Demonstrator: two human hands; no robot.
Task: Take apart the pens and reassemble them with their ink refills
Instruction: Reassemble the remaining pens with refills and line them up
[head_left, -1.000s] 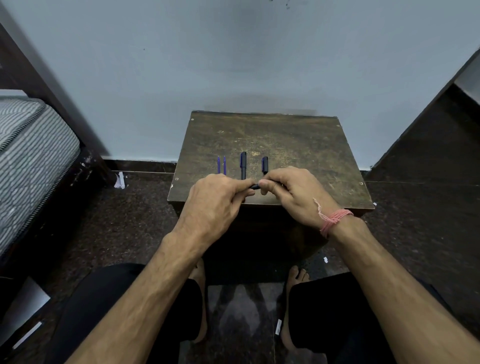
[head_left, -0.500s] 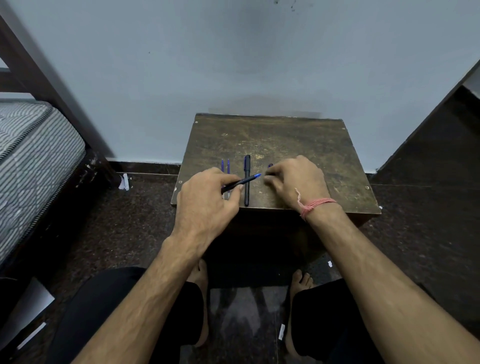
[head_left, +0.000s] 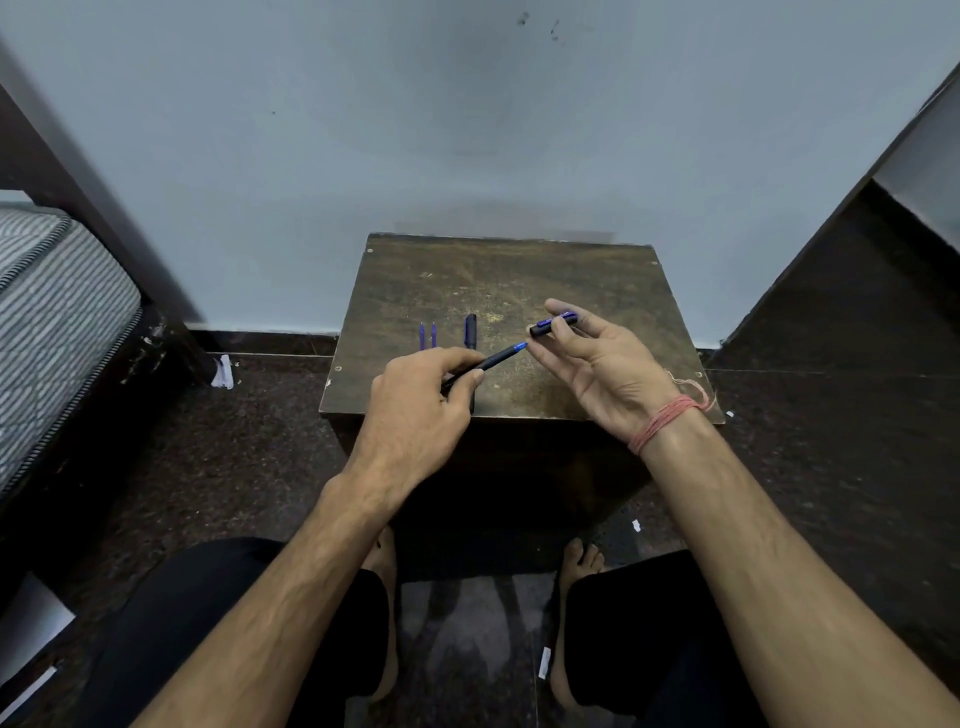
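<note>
The person sits over a small dark table (head_left: 597, 291) with both hands raised just above it. The left hand (head_left: 415, 410) has its fingers (head_left: 470, 376) closed around the lower part of a dark pen body (head_left: 493, 359), whose long axis runs up and to the right, ending in a blue tip (head_left: 521, 345). The right hand (head_left: 597, 364) is turned palm up; its thumb and forefinger pinch a short blue-and-black cap (head_left: 553, 325) near its middle, while the other fingers spread loosely. The cap lies almost level, its dark open end facing left, just above and to the right of the blue tip but not touching it. I judge that the next move turns on bringing the two axes into line, since the cap sits flatter than the slanted pen. The right hand is the nearer one to close that small gap. Further back on the table lie two thin blue refills (head_left: 427, 335) side by side and another dark pen (head_left: 470, 332), both pointing away from the person.
</note>
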